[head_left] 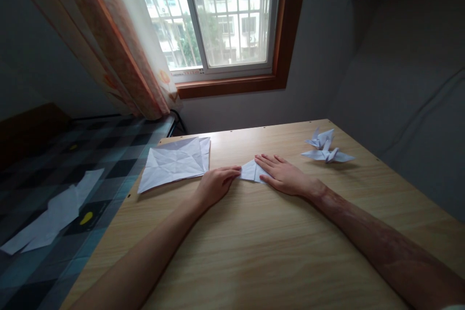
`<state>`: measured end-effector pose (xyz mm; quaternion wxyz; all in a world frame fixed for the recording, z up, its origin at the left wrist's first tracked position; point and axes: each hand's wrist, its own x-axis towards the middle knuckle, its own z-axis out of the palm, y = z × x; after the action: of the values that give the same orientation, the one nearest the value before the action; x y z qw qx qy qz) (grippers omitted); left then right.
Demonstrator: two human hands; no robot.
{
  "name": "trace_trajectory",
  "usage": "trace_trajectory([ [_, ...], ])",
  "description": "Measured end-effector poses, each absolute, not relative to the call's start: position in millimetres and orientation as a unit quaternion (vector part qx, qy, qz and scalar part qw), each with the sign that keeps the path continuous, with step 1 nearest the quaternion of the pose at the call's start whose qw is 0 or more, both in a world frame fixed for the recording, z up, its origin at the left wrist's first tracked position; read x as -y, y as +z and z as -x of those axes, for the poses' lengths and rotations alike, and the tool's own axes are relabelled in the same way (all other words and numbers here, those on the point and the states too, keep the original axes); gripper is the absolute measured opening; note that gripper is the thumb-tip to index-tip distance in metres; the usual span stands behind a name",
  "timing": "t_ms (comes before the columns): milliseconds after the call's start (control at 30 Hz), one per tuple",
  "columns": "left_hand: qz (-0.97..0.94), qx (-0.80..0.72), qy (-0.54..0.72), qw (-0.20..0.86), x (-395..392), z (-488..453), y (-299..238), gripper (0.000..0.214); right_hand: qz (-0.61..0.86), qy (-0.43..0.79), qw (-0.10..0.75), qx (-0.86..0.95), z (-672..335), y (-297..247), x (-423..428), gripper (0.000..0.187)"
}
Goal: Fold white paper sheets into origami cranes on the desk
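A small piece of folded white paper point(249, 171) lies on the wooden table between my hands. My left hand point(218, 183) pinches its left tip, thumb and fingers pressed together. Across its right part my right hand point(285, 174) lies flat, fingers stretched out and covering that end. A crease runs down the visible middle of the paper. Close to my left hand, creased white sheets point(176, 162) are stacked on the table. Beyond my right hand sit two folded paper cranes, a nearer one point(329, 155) and one behind it point(321, 139).
The wooden table point(254, 252) reaches toward the wall below a barred window point(232, 14). To the left, a bed with a checked cover point(109, 198) holds white paper strips point(60, 213). A patterned curtain point(119, 38) hangs beside the window.
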<state>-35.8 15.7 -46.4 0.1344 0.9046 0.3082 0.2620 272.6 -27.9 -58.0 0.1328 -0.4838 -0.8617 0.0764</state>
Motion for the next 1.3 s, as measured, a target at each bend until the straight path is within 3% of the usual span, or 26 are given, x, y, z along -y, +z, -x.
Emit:
trace_trajectory([
  [300,-0.882,-0.363,0.281,0.103,-18,37,-51,0.033,0.493,0.072,0.137,0.856,-282,-62,24,0.069],
  [533,-0.901,-0.347,0.253,0.054,-15,30,-42,0.041,0.479,0.043,0.174,0.859,-275,-55,25,0.089],
  [767,-0.897,-0.344,0.268,0.065,-19,29,-44,0.023,0.463,0.027,0.201,0.863,-267,-46,30,0.071],
  [1033,-0.917,-0.297,0.265,0.019,-15,29,-40,0.027,0.418,0.003,0.173,0.892,-264,-31,31,0.049],
  [1300,-0.915,-0.286,0.285,0.023,-12,28,-40,0.019,0.405,-0.004,0.162,0.9,-266,-18,38,0.05],
])
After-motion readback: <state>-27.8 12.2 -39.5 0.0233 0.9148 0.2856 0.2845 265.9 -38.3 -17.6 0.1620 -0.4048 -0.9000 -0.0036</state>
